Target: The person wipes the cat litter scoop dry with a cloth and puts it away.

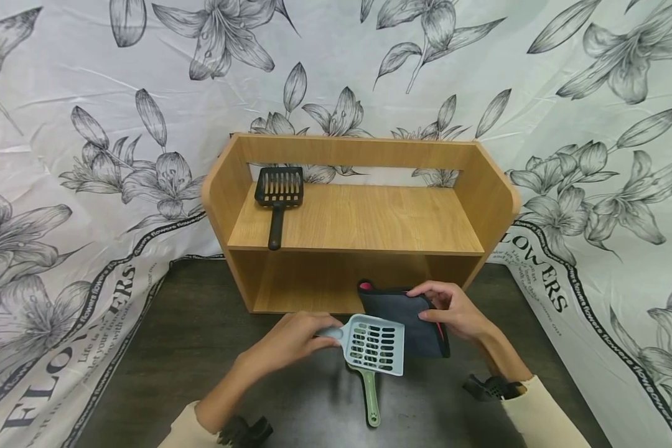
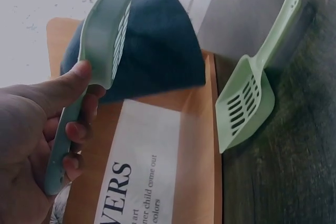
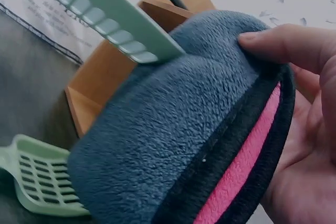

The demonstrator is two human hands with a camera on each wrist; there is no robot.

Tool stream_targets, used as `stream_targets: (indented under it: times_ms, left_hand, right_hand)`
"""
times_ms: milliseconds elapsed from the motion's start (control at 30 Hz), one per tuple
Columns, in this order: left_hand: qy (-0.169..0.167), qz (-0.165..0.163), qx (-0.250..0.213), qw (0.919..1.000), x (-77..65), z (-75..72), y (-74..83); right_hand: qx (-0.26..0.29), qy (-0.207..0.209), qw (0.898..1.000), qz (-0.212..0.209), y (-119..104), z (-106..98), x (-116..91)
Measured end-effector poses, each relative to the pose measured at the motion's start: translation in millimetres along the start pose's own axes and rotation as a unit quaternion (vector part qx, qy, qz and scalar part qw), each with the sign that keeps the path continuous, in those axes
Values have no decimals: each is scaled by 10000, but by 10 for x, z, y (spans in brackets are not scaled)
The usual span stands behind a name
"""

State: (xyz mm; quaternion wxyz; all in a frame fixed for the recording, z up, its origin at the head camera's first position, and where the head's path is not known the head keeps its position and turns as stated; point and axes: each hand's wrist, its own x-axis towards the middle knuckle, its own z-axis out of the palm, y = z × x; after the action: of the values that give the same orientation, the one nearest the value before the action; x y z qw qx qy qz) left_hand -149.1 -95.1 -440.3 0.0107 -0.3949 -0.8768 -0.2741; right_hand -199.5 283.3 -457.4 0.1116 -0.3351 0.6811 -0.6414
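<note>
My left hand [image 1: 298,334] grips the handle of a light blue slotted litter scoop [image 1: 373,344], its head held level with the front edge toward my right hand. My right hand [image 1: 453,309] pinches a dark blue plush cloth piece [image 3: 173,114] with black edging and a pink inside, thumb on the plush face. In the right wrist view the scoop's front edge meets the plush. Below, a green litter scoop [image 2: 243,103] lies on the dark table, its head partly hidden under the blue one in the head view.
A two-level wooden shelf [image 1: 358,218] stands at the back of the table. On its upper level lies a black litter scoop [image 1: 279,199], handle over the front edge. Flower-printed sheeting [image 1: 336,62] hangs behind and at both sides. The dark table [image 1: 162,367] stretches around the shelf.
</note>
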Motion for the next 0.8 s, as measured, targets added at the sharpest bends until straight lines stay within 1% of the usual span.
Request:
stream_targets:
  times_ms: [133, 233, 367, 433, 500, 633, 733, 800]
  left_hand:
    - [32, -2, -10, 10000, -18, -22, -35]
    - [31, 23, -91, 10000, -16, -16, -39]
    - [-71, 152, -343, 9993, 20, 5, 9]
    - [-142, 228, -450, 9986, 56, 19, 47]
    - [-198, 271, -513, 9981, 94, 33, 82]
    - [-201, 335, -528, 9978, 151, 55, 130]
    - [-139, 365, -489, 9980, 166, 64, 145]
    - [-102, 378, -480, 9981, 163, 67, 144]
  right_hand:
    - [130, -164, 9998, -76, -31, -112, -19]
    - [247, -33, 9997, -48, -35, -134, -9]
    - [375, 315, 9988, -71, -8, -58, 61]
    - [503, 367, 9980, -143, 14, 9, 116]
    - [636, 304, 9971, -268, 39, 80, 175]
    - [916, -12, 9947, -470, 77, 194, 255]
    - [973, -169, 9938, -503, 97, 237, 267]
    - [948, -193, 9942, -478, 105, 253, 254]
